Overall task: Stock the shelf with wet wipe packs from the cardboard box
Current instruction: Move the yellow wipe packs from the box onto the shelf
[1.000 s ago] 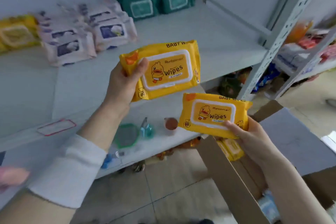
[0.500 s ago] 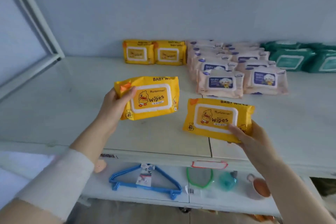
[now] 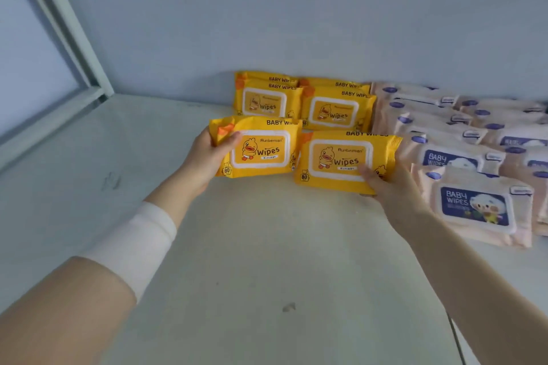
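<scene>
Left pack (image 3: 258,147) and right pack (image 3: 344,160) are low over the shelf (image 3: 267,246), just in front of the stocked yellow row (image 3: 335,109). We cannot tell whether they touch the shelf. Pink packs (image 3: 474,207) lie beside them. We judge the packs soft, light and slick-filmed, best held by a short end. Left hand (image 3: 204,160) grips its pack's end, thumb on the face. Right hand (image 3: 394,190) pinches the lower corner of its pack.

I see the left yellow pack (image 3: 261,148) and the right yellow pack (image 3: 341,161), each bright yellow with an orange corner, a white-bordered orange label, a yellow cartoon duck and dark "Wipes" lettering. The back packs (image 3: 267,98) carry the same print. The pink packs (image 3: 474,204) are pale peach with navy labels and white lettering. The shelf (image 3: 267,261) is off-white, the wall (image 3: 296,9) pale blue-grey and the wristband (image 3: 139,240) white.
</scene>
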Action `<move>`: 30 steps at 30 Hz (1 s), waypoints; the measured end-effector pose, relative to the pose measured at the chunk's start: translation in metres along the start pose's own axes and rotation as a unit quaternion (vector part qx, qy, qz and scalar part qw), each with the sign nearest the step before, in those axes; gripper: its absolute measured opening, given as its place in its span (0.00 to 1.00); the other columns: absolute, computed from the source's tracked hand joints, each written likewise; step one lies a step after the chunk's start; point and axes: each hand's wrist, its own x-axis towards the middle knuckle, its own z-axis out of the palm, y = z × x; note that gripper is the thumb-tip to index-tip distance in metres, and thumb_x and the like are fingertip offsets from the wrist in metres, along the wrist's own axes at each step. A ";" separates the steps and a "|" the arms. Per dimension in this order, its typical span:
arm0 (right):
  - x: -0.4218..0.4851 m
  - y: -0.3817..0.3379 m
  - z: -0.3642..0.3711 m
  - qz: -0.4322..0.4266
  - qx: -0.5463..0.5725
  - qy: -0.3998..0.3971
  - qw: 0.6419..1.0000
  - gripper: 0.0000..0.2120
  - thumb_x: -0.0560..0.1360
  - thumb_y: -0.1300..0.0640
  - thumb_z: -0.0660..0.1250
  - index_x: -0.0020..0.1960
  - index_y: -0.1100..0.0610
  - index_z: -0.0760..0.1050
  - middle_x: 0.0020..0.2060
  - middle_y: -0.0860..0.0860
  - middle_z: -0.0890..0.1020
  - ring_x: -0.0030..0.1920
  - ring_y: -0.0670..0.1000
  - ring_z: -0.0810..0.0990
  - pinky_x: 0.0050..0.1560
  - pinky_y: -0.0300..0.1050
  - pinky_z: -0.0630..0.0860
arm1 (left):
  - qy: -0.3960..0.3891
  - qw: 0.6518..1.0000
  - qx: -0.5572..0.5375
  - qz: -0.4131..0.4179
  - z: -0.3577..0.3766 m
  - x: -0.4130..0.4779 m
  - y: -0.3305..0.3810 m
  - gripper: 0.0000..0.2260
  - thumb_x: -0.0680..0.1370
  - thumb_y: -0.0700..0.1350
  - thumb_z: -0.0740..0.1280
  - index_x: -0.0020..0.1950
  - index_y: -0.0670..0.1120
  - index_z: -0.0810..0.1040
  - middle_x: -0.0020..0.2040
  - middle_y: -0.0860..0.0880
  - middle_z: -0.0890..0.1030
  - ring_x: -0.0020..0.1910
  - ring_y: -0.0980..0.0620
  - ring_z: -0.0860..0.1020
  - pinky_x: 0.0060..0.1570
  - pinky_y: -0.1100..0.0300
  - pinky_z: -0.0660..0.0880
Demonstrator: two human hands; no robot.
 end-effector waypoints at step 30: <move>-0.103 -0.059 -0.175 0.050 -0.679 0.107 0.725 0.30 0.79 0.50 0.58 0.76 0.55 0.50 0.76 0.56 0.50 0.76 0.60 0.46 0.75 0.60 0.47 | -0.192 0.632 0.604 0.446 0.273 -0.095 0.144 0.20 0.77 0.48 0.62 0.67 0.43 0.67 0.66 0.42 0.72 0.66 0.43 0.69 0.63 0.51 0.63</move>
